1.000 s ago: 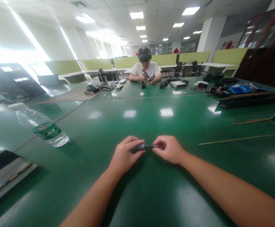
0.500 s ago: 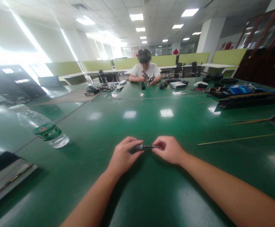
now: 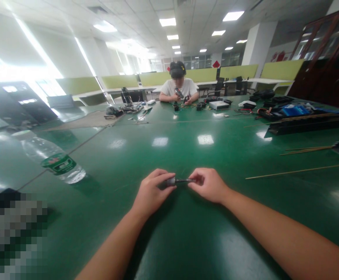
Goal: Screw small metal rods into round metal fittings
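My left hand is closed around the grey cylindrical end of a small tool with a thin dark shaft. It looks like a small screwdriver, but its kind is not certain. The shaft lies level and points right. Its far end is pinched between the thumb and fingers of my right hand, which hide the tip. Both hands are low over the green tabletop, a short gap apart, with only the shaft bridging them.
A clear plastic bottle with a green label is at left. Thin brass-coloured rods lie at right, near a long black tray. Across the table a person in a white shirt handles small parts, with electronics and a white box nearby.
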Tool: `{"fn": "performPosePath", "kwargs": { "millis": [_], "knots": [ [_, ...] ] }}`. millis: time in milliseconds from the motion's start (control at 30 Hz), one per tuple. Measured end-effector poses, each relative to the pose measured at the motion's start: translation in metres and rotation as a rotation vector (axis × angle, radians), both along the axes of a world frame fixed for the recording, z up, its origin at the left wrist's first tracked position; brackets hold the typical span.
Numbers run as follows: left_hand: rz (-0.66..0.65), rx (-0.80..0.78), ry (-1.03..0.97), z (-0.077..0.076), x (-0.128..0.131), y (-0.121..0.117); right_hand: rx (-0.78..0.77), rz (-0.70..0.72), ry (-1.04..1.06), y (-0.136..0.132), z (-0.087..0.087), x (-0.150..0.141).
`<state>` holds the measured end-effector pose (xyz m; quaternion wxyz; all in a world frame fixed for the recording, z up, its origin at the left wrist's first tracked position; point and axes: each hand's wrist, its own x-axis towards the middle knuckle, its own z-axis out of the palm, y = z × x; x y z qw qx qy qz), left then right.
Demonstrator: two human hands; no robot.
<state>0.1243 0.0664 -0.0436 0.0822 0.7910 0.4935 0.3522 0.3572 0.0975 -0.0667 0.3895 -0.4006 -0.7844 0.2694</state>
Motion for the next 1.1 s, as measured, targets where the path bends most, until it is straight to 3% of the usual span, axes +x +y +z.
{"fn": "performPosePath", "kwargs": {
  "millis": [667,867,1100],
  "knots": [
    [0.008,-0.02,0.009,0.0012,-0.0006,0.0005,-0.012,0.005,0.009,-0.0002,-0.0002,-0.0003],
    [0.127,-0.029,0.04,0.0026,-0.0014,0.0029,-0.004,-0.011,0.042,-0.0009,0.0025,-0.0008],
    [0.221,-0.113,-0.177,-0.0052,-0.0058,0.0077,0.004,-0.02,0.0,0.0008,-0.0011,-0.0003]
  ]
}}
